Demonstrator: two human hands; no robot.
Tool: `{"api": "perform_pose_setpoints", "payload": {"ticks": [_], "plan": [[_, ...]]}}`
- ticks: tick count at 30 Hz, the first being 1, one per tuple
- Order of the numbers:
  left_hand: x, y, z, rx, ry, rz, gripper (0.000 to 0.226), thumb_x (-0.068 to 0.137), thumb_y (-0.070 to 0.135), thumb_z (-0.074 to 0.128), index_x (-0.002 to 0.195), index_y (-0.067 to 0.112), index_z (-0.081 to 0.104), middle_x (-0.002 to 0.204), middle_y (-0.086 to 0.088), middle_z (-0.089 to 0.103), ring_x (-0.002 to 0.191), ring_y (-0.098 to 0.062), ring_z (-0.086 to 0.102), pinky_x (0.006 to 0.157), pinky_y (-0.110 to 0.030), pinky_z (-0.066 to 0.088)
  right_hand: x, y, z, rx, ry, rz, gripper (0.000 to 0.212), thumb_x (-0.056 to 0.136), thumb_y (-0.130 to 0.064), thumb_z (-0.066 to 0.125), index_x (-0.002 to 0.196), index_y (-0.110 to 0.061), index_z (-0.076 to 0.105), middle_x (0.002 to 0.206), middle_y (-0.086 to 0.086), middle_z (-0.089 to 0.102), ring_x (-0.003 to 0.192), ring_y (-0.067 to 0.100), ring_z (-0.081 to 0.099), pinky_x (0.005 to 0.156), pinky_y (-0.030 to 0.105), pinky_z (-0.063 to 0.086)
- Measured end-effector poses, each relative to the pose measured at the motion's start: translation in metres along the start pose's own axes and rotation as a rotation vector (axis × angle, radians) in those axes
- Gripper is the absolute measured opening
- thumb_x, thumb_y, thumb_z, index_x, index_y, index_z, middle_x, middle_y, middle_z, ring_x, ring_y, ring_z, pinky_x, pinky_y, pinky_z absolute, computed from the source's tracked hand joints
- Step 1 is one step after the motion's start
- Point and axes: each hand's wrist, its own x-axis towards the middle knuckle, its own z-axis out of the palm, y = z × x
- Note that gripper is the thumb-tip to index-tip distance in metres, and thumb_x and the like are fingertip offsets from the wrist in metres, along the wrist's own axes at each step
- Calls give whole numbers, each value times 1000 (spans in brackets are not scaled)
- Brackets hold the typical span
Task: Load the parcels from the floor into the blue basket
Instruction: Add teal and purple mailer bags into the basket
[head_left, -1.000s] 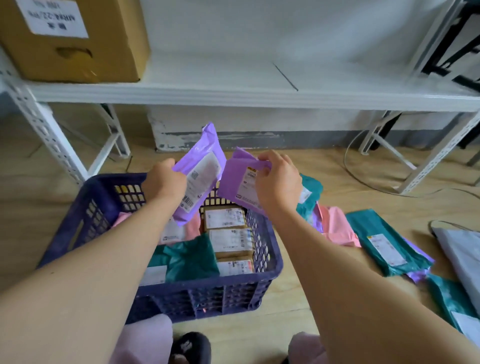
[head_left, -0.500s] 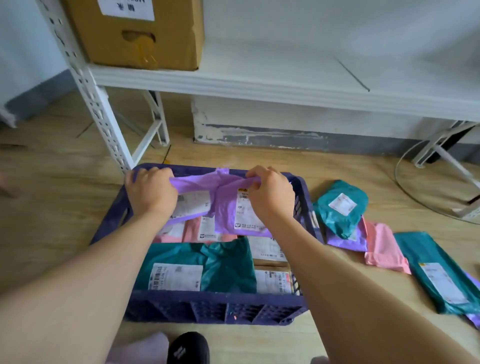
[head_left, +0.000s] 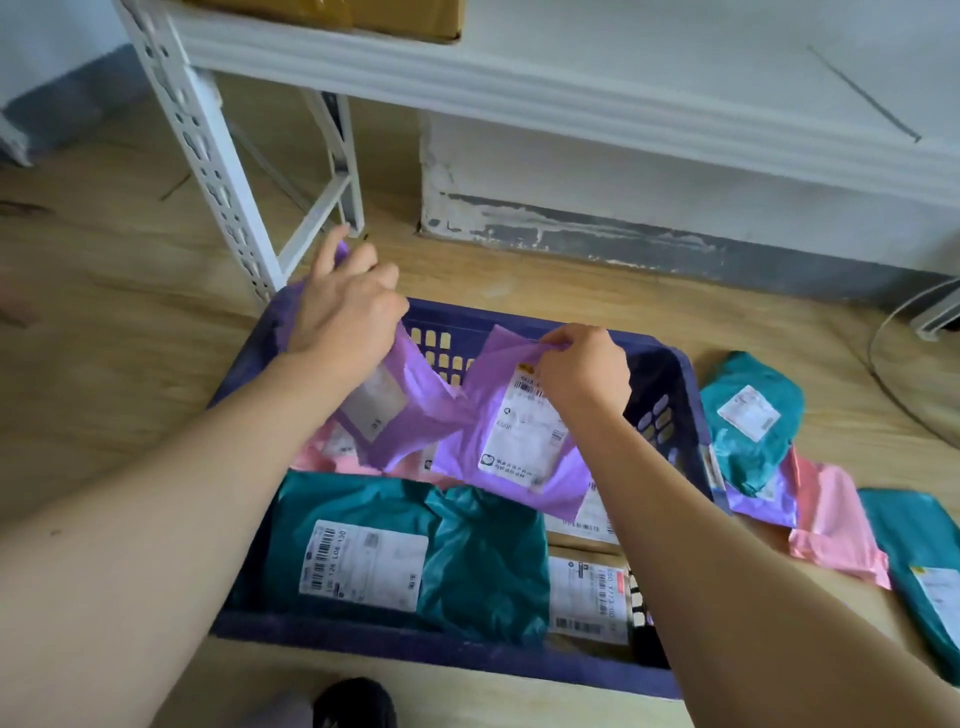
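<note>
Over the blue basket (head_left: 457, 314), left hand (head_left: 345, 312), right hand (head_left: 584, 371) — each holding one purple parcel (head_left: 410, 410) (head_left: 519, 441).

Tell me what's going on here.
A person is loading the blue basket. The left hand holds a first purple parcel and the right hand pinches the top edge of a second purple parcel, both over the basket's far end. A big teal parcel lies inside. A small teal parcel and a pink parcel lie on the floor beside it.

Basket (head_left: 447, 656) on floor (head_left: 104, 374), before rack (head_left: 519, 88). Inside: flat parcels (head_left: 363, 561) below; left raised parcel (head_left: 400, 415) and right raised parcel (head_left: 519, 447) above far half. Right of basket: 4 loose parcels (head_left: 753, 415) on floor.
</note>
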Motion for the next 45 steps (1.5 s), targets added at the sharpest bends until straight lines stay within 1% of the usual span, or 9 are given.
{"api": "perform_pose_setpoints", "payload": {"ticks": [4, 8, 13, 17, 20, 28, 38, 42, 45], "plan": [[0, 6, 24, 276, -372, 280, 19, 52, 8, 78, 48, 21, 65, 56, 2, 52, 72, -23, 59, 107, -48, 29, 6, 3, 28, -59, -180, 19, 37, 83, -3, 46, 106, -20, 69, 98, 4, 68, 85, 27, 59, 66, 26, 42], [-18, 7, 55, 238, -311, 379, 12, 60, 4, 63, 53, 13, 67, 73, -8, 61, 79, -28, 63, 101, -55, 38, 16, 11, 53, -46, -256, 13, 38, 83, -1, 47, 110, -19, 68, 99, 3, 67, 79, 23, 58, 64, 27, 45], [-29, 8, 65, 39, -378, -181, 54, 85, 11, 57, 137, 15, 44, 148, -12, 32, 131, -35, 36, 113, -53, 17, 24, 18, 79, 134, -317, 1, 61, 80, 9, 47, 133, -23, 51, 130, 6, 57, 88, 28, 67, 70, 37, 56], [-37, 6, 75, -207, -493, -624, 72, 87, 38, 59, 145, 15, 24, 143, -16, 29, 126, -38, 39, 100, -48, 37, 26, 34, 77, 4, -219, -52, 62, 78, 8, 44, 131, -24, 53, 137, 5, 50, 84, 23, 58, 52, 21, 38], [-39, 9, 81, -500, -746, -1053, 114, 66, 81, 50, 150, 18, 7, 151, -15, 23, 133, -36, 35, 107, -43, 35, 25, 49, 68, -175, -197, -9, 45, 81, 1, 46, 116, -20, 63, 123, 6, 59, 92, 26, 59, 63, 23, 45], [-38, 44, 84, -693, -854, -1233, 127, 71, 52, 74, 146, 18, -22, 155, -16, 13, 133, -41, 33, 107, -48, 37, 18, 68, 68, -311, -449, 196, 38, 91, -14, 51, 129, -14, 46, 121, 11, 58, 105, 27, 59, 71, 29, 44], [-43, 26, 90, -646, -622, -1415, 110, 59, 34, 73, 149, 23, 10, 146, -12, 29, 128, -37, 37, 101, -46, 42, 18, 54, 77, 98, -341, 246, 37, 92, -7, 48, 126, -19, 52, 118, 8, 59, 61, 10, 49, 42, 21, 33], [-43, 10, 78, -605, -687, -1345, 110, 44, 48, 65, 143, 24, 24, 141, -17, 34, 127, -35, 38, 103, -45, 38, 19, 56, 80, 335, -261, 383, 25, 92, -6, 45, 110, -17, 58, 109, 9, 62, 59, 15, 53, 43, 25, 38], [-35, 3, 67, -728, -706, -1350, 103, 36, 48, 62, 131, 16, 40, 124, -15, 54, 102, -30, 55, 77, -32, 48, 20, 58, 86, 495, -213, 493, 25, 92, 0, 42, 85, -18, 58, 89, 7, 63, 72, 25, 63, 62, 41, 58]]}}
